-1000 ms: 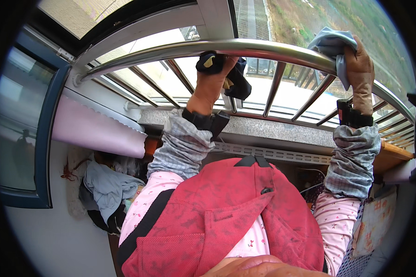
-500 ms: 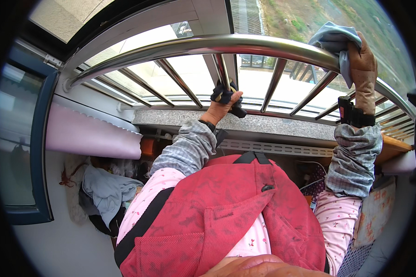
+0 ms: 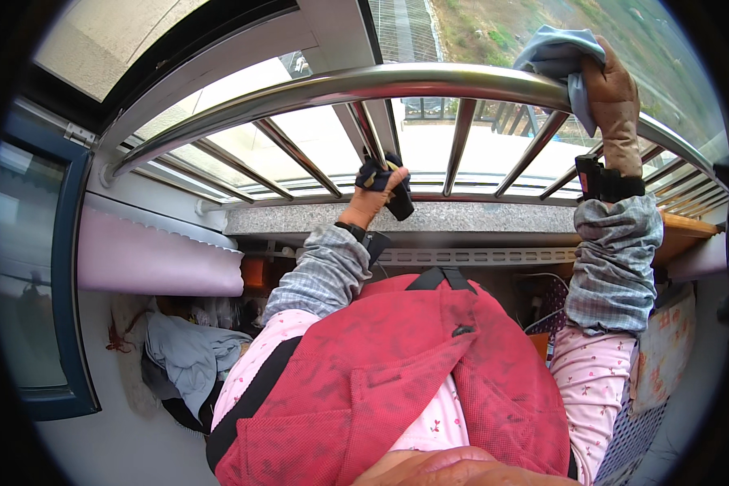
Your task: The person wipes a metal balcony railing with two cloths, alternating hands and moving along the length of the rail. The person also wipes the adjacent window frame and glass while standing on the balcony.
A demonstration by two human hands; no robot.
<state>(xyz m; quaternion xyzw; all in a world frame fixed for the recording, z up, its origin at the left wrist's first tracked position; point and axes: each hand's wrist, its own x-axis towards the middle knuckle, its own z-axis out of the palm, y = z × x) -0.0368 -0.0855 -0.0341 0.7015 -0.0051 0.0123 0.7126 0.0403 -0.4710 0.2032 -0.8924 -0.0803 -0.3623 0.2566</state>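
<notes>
A curved shiny metal railing (image 3: 300, 85) runs in front of me. My right hand (image 3: 611, 91) is closed on a light blue cloth (image 3: 555, 55), which drapes over the top rail at the right. Lower down, left of the middle, my left hand (image 3: 373, 199) wraps round an upright metal bar (image 3: 363, 128) near its foot. Dark, crumpled material with a yellowish patch (image 3: 378, 173) lies at its fingers around the bar; I cannot make out what it is. A black object (image 3: 400, 201) sticks out beside that hand. Black straps circle both wrists.
Below the railing runs a speckled stone sill (image 3: 462, 217). An open blue-framed window sash (image 3: 73, 283) stands at the left, near a pink scalloped cover (image 3: 162, 251). A grey-blue garment (image 3: 186, 352) lies low left. A wooden ledge (image 3: 688, 227) sits at the right.
The view has shifted, so the railing and both hands appear slightly farther left. My right hand and cloth sit a little higher in the picture. Both hands keep their holds.
</notes>
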